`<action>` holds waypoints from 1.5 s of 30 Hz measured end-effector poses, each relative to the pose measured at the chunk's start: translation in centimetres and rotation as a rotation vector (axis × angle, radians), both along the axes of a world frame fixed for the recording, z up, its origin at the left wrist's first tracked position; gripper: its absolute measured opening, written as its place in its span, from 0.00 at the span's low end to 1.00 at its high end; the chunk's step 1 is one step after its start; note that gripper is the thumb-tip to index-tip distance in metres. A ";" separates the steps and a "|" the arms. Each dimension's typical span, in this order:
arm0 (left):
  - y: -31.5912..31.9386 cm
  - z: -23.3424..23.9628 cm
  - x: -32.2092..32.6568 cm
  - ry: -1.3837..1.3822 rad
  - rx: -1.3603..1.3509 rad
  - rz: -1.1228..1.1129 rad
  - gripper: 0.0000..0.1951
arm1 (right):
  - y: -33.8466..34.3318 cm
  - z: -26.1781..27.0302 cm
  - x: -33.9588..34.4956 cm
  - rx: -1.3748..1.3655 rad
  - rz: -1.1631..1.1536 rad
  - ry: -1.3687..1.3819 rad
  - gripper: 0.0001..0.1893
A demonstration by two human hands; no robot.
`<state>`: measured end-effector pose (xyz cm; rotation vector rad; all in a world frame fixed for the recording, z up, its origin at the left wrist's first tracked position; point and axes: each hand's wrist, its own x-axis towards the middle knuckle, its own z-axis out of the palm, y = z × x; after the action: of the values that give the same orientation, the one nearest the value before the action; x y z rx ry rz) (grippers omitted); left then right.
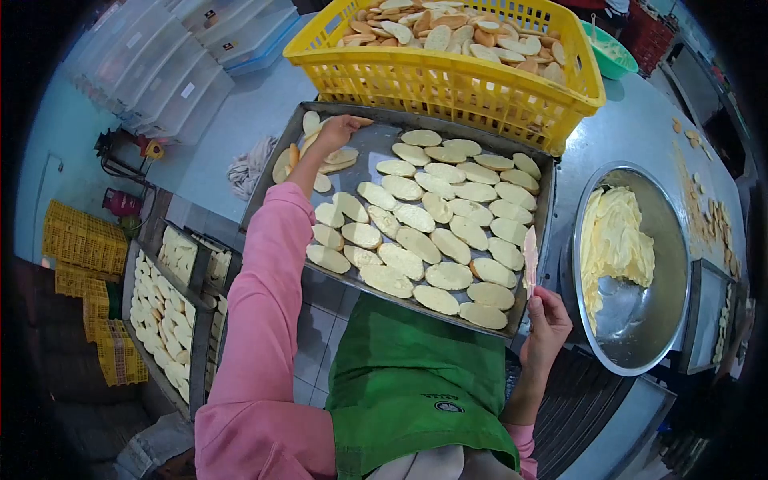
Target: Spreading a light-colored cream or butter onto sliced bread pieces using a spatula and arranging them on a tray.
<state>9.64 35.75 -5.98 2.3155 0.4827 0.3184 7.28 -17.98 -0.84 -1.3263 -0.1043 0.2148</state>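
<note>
My left hand point(341, 133) reaches over the back left part of a metal baking tray point(549, 210), its fingers closed on a bread slice point(362, 120). Around that hand lie a few more slices, some overlapping. Rows of oval bread slices point(414, 217) cover the middle and right of the tray. My right hand point(547, 324) holds a spreader point(530, 258) smeared with a pale spread, upright by the tray's right edge. To the right stands a steel bowl point(678, 240) with creamy yellow spread point(618, 234) inside.
A yellow plastic crate point(444, 75) full of bread slices stands behind the tray. A crumpled cloth point(252, 168) and clear plastic boxes point(150, 72) are at the left. Filled trays point(198, 336) stand lower left; a green bowl point(609, 54) is behind, right.
</note>
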 end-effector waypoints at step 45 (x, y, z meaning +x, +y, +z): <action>-27.9 8.0 -13.0 -0.409 -1.309 -0.173 0.27 | 3.8 1.7 0.1 -0.465 0.100 -0.643 0.13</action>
<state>-3.37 7.82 2.01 0.9696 0.1634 0.2564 7.34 -14.13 0.85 -1.8177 -0.6980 -0.1216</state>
